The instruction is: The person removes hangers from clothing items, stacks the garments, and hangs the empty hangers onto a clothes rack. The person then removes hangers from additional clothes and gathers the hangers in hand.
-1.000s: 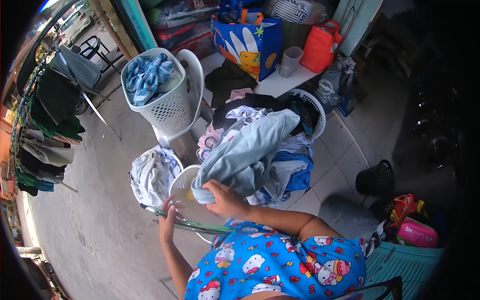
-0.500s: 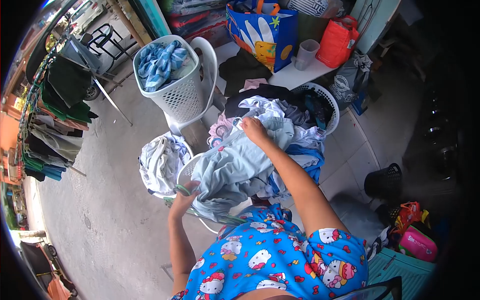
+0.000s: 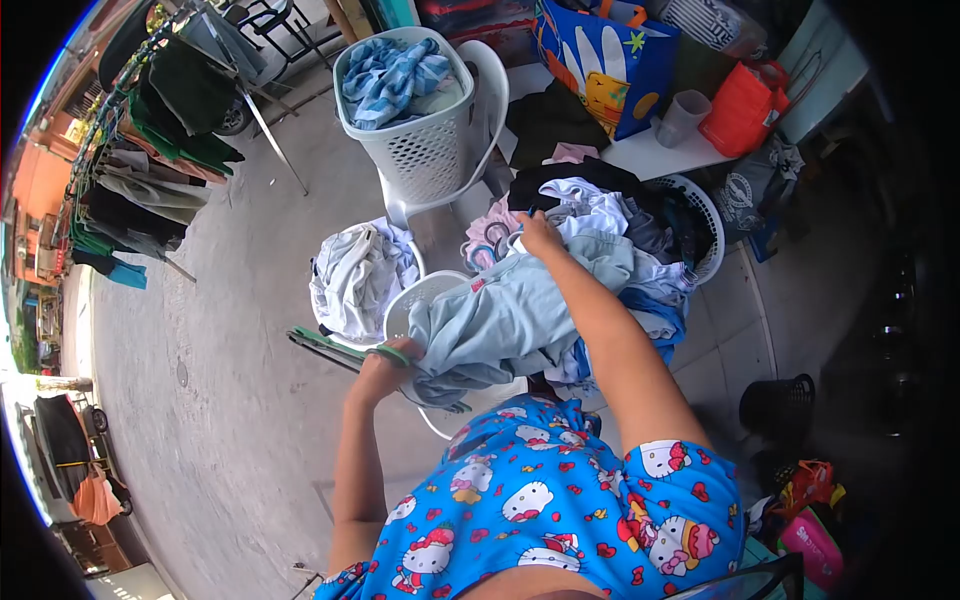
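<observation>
A pale grey-green garment [image 3: 510, 310] stretches across my lap between my two hands. My left hand [image 3: 385, 372] is closed at its lower left end, around a green clothes hanger [image 3: 318, 345] that sticks out to the left with a darker hanger beside it. My right hand [image 3: 541, 236] is closed at the garment's far edge; its fingertips are partly hidden, and a small dark blue piece shows by them. Just left of that hand lie several hangers [image 3: 493, 240] on pink cloth. Under the garment, white and blue clothes [image 3: 655, 300] are heaped.
A white basket [image 3: 415, 165] with blue checked cloth stands on a white plastic chair [image 3: 490, 110]. White clothes [image 3: 362, 280] fill another container at left. Behind are a blue shopping bag [image 3: 605, 80], a plastic cup [image 3: 684, 118] and a red bag [image 3: 742, 108]. Clothes hang on a rack [image 3: 160, 130].
The view has shifted, so the surroundings sit further right. The green hanger in my left hand now points out to the left, and my right hand remains at the garment's far edge.
</observation>
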`<state>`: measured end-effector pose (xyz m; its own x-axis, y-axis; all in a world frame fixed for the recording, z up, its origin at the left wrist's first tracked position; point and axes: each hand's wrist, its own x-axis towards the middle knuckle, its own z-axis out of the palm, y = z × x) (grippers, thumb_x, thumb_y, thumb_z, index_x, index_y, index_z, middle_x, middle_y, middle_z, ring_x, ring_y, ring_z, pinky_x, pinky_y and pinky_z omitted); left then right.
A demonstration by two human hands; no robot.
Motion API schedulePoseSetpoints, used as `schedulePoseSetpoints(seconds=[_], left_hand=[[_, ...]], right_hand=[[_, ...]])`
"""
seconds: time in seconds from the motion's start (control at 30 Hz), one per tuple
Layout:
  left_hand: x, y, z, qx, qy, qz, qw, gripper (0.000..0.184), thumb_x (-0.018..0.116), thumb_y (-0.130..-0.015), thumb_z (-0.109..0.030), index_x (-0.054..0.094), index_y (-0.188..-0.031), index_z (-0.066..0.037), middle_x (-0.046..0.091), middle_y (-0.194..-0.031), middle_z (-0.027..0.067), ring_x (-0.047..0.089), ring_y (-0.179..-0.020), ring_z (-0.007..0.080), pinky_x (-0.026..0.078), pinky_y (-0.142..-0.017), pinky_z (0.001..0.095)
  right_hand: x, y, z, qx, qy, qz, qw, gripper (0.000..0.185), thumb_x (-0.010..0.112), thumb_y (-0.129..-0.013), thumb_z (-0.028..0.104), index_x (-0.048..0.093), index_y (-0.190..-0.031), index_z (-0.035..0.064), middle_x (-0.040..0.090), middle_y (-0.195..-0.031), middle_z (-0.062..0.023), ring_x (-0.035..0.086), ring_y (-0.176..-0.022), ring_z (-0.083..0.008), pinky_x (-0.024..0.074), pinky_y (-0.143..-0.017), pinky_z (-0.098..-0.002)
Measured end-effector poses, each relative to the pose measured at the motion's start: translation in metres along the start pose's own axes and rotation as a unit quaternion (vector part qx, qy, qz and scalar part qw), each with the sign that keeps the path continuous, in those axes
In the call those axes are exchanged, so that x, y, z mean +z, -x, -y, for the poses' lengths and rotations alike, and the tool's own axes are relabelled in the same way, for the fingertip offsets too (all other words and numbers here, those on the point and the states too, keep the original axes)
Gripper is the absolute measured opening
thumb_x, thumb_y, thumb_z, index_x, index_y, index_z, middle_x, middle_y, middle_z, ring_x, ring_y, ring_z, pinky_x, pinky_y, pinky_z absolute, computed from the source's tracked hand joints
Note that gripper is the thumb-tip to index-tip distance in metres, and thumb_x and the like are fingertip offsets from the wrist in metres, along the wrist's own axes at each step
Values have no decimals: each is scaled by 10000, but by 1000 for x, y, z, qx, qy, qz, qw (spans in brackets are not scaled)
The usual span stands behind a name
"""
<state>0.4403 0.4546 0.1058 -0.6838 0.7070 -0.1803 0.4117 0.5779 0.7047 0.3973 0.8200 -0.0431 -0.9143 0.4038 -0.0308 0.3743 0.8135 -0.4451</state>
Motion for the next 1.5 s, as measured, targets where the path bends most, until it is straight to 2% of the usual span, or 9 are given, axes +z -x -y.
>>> schedulePoseSetpoints(seconds=[0.17,0.37,0.57,0.7,0.8,0.97,1.2,1.33,1.5], left_hand=[[14,19,29,-36,1,-5,999,203,538,-632,46,550,-812,-47,566,-787,86,555,-801,240,433,-719,315],[-13,59,54,-123,-19,-65,990,177,601,-658,-49,569,-831,-73,592,-846,105,565,-853,303,449,-709,370],[-80,116,90,-169,87,-285,939,154,489,-675,91,512,-764,-33,473,-731,21,456,-694,114,388,-628,242],[-98,125,115,-174,61,-337,923,275,534,-701,75,598,-952,-17,603,-882,76,578,-807,171,451,-739,283],[-90,88,81,-175,-64,-204,961,379,591,-694,-6,582,-1068,-67,587,-1071,132,542,-1009,321,448,-830,373],[-32,31,48,-18,-100,-154,983,368,567,-700,4,611,-1016,-179,507,-1244,23,535,-1063,263,460,-852,365],[-7,39,44,-56,159,-163,972,315,499,-785,1,550,-1094,-29,579,-1137,84,581,-942,160,457,-756,283],[-30,50,13,-59,274,-208,937,371,408,-811,-26,504,-1168,-58,604,-1100,73,588,-876,122,393,-554,209],[-20,35,-5,4,322,-164,932,445,406,-763,23,493,-1195,-40,596,-1094,92,579,-884,153,450,-739,271]], right_hand=[[-22,-4,8,-11,12,180,983,269,496,-806,146,626,-1035,199,611,-998,-109,559,-980,-269,436,-833,-372],[-82,3,74,-38,-477,350,805,237,525,-782,63,609,-1001,33,603,-902,-5,518,-765,-78,412,-688,-230],[-193,91,165,-173,-459,410,769,159,536,-781,76,641,-890,26,600,-775,-1,510,-692,-62,410,-650,-209],[-252,130,192,-228,-511,475,679,149,536,-852,60,639,-954,26,625,-791,-30,564,-685,-64,435,-590,-195],[-269,149,205,-222,-594,488,599,178,556,-868,105,608,-1020,29,632,-839,-54,598,-741,-89,460,-593,-200],[-236,158,215,-206,-698,415,546,188,565,-865,137,581,-1027,43,625,-863,-65,627,-783,-136,493,-615,-232],[-184,142,191,-134,-699,257,654,115,529,-863,68,581,-965,76,612,-812,-29,582,-676,-91,459,-591,-231],[-167,147,185,-244,-386,104,883,136,531,-791,30,566,-920,57,594,-732,-74,564,-608,-166,444,-572,-292],[-116,144,180,-328,-239,-29,913,201,581,-720,19,575,-917,63,602,-804,-99,593,-719,-240,489,-654,-348]])
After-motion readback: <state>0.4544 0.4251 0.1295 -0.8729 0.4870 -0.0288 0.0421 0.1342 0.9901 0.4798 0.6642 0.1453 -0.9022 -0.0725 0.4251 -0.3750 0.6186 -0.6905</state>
